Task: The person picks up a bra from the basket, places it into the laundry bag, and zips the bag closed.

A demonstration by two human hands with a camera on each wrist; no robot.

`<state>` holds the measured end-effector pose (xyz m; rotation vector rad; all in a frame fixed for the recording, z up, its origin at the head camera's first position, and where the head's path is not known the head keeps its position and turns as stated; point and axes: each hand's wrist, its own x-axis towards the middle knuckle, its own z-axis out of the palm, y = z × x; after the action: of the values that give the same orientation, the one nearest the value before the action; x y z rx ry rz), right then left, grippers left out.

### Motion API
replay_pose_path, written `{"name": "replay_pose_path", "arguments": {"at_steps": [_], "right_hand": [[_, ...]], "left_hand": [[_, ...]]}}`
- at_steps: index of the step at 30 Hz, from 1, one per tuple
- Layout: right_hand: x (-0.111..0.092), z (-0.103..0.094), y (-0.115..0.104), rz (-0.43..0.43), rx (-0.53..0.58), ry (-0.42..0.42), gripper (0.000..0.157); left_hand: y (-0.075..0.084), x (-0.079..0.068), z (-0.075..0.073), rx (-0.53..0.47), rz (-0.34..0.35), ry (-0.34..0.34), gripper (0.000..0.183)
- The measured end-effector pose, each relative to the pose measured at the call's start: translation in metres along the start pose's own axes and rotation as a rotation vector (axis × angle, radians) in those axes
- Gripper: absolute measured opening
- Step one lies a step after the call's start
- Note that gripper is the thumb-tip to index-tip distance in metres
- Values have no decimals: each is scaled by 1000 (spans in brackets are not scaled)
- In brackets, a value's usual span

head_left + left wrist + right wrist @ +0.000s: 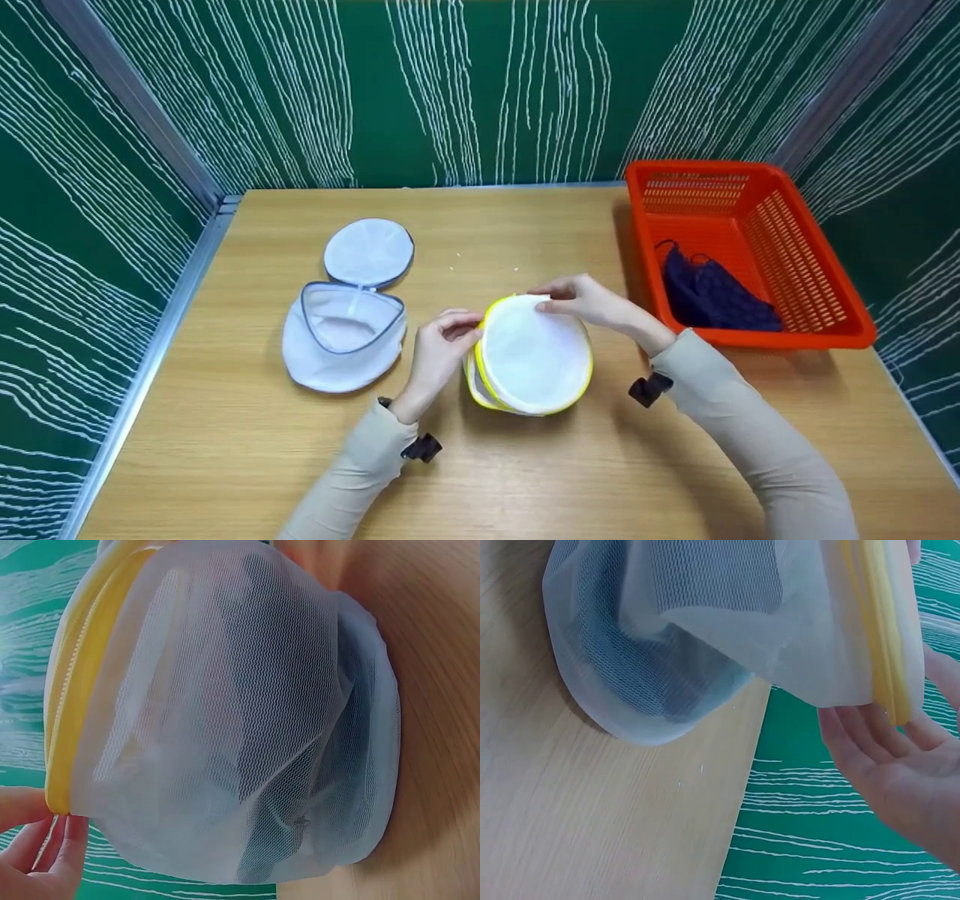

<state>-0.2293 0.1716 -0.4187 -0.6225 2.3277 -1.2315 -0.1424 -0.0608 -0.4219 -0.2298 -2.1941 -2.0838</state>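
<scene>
A white mesh laundry bag (536, 356) with a yellow zip (82, 675) stands upright on the table, its round lid facing up. At the left edge of the lid, the thumb and fingers of my left hand (442, 349) pinch the yellow zip band. My right hand (592, 304) grips the far upper rim, thumb over the white top and fingers beneath the zip edge. Along the left side, a gap shows between lid and body. Darker patches show through the mesh wall (285, 690) in the left wrist view.
A second white mesh bag (337, 371) with grey trim lies at the left, its round lid (369, 251) flipped back. An orange-red plastic basket (825, 337) stands at the right, holding a dark navy garment (712, 296). Small white specks dot the wooden table (510, 232).
</scene>
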Motion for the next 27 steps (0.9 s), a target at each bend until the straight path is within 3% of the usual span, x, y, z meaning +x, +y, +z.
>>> {"name": "replay_pose_path", "arguments": {"at_steps": [6, 13, 19, 27], "right_hand": [[-4, 1, -1, 25, 11, -6, 39], [-10, 7, -2, 21, 23, 69, 36], [-17, 13, -4, -40, 31, 139, 30], [-25, 20, -6, -182, -3, 121, 23]], "left_hand": [[7, -9, 3, -13, 64, -29, 19], [8, -15, 3, 10, 122, -79, 18], [11, -17, -1, 67, 156, -157, 16], [21, -13, -5, 124, 168, -196, 13]]}}
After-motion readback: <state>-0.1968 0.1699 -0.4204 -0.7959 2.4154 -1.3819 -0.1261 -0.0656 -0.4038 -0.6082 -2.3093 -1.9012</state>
